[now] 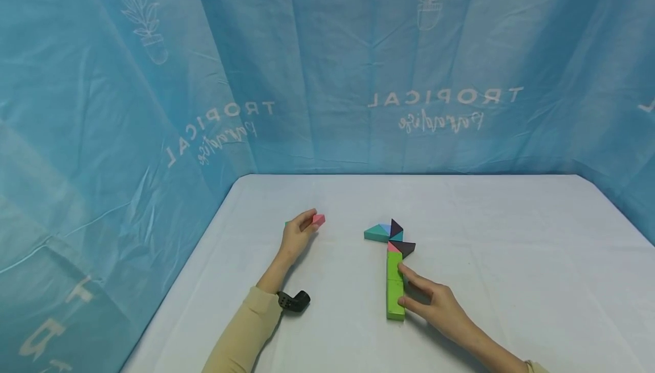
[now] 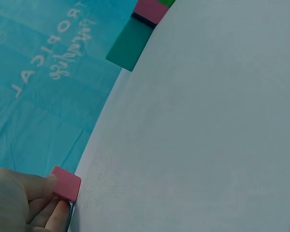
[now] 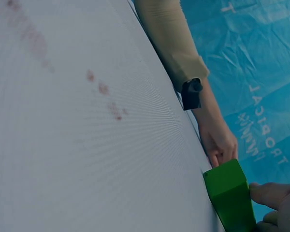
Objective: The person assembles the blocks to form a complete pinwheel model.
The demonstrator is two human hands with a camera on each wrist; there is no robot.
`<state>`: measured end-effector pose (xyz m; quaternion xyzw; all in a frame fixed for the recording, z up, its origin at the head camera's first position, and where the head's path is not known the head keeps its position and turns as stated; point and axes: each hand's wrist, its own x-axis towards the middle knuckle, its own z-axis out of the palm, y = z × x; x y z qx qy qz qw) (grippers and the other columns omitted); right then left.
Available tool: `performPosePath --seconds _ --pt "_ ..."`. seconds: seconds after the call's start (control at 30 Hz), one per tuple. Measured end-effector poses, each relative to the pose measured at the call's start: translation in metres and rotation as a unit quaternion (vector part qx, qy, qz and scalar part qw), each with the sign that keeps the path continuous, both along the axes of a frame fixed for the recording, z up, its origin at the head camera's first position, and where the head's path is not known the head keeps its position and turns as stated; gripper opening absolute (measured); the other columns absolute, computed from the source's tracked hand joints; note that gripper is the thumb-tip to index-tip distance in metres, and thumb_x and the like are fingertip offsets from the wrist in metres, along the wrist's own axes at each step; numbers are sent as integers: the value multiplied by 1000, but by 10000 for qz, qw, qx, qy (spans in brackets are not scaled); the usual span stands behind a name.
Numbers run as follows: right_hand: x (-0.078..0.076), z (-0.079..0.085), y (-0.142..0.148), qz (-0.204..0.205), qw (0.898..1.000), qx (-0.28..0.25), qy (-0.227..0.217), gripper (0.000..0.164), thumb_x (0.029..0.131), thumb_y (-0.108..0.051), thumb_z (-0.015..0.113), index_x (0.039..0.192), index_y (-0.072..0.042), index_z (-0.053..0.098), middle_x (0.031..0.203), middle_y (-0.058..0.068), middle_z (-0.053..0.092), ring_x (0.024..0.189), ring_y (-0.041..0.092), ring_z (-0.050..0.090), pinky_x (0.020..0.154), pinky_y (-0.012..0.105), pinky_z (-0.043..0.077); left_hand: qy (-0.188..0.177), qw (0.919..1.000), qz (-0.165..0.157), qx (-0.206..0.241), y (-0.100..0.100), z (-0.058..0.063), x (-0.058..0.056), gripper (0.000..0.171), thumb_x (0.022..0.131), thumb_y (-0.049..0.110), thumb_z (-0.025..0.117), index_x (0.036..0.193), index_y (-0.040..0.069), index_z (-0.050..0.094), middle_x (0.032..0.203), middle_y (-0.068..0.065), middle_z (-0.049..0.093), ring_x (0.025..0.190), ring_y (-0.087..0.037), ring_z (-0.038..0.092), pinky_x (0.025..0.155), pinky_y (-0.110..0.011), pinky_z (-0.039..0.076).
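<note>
My left hand pinches a small pink block between thumb and fingers over the left part of the table. That pink block shows one flat face in the left wrist view. My right hand touches the right side of two green blocks laid end to end, with thumb and a finger apart along them. In the right wrist view the thumb meets the side of a green block. Beyond them lie a pink triangular block and a dark one.
Farther up the same line sit a teal block, a light blue piece and a dark triangle. A bit of green peeks from behind the left hand. A black device is on the left wrist. Blue curtains surround the white table.
</note>
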<state>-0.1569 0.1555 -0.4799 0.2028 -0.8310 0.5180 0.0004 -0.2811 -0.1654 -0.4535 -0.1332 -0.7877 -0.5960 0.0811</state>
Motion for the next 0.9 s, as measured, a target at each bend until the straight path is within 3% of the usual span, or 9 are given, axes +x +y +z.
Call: performPosePath --seconds 0.27,0.5,0.53,0.77,0.9 --pt "0 -1 0 -13 10000 25 60 65 84 -34 71 139 -9 47 142 -1 43 129 21 39 102 21 34 75 9997 200 -148 2 -2 4 38 89 -3 61 124 -14 52 125 -29 53 117 -40 50 97 -44 44" --pt "0 0 1 -38 9999 87 -36 66 84 -36 71 140 -11 46 142 -3 43 129 20 40 102 24 35 404 9988 249 -69 -5 -32 -16 33 87 4 66 120 -2 62 118 -18 61 109 -27 59 89 -31 51" --pt "0 0 1 -38 9999 88 -32 66 84 -36 71 140 -12 46 142 -3 43 129 20 40 103 24 35 431 9988 231 -64 -5 -31 -16 33 87 4 66 120 -1 62 118 -18 61 108 -27 59 88 -31 51" --pt "1 0 1 -16 9999 118 -1 66 84 -37 70 140 -12 46 142 -3 42 129 20 40 104 28 35 -20 9992 398 -57 -4 -29 -17 36 87 1 66 121 -3 60 121 -20 60 111 -31 57 92 -37 49" --pt "1 0 0 -11 9999 126 62 66 84 -36 70 140 -12 46 142 -3 42 129 20 40 103 26 35 -56 9991 413 -70 -4 -30 -18 35 87 1 66 122 -3 61 121 -19 60 112 -30 57 92 -36 49"
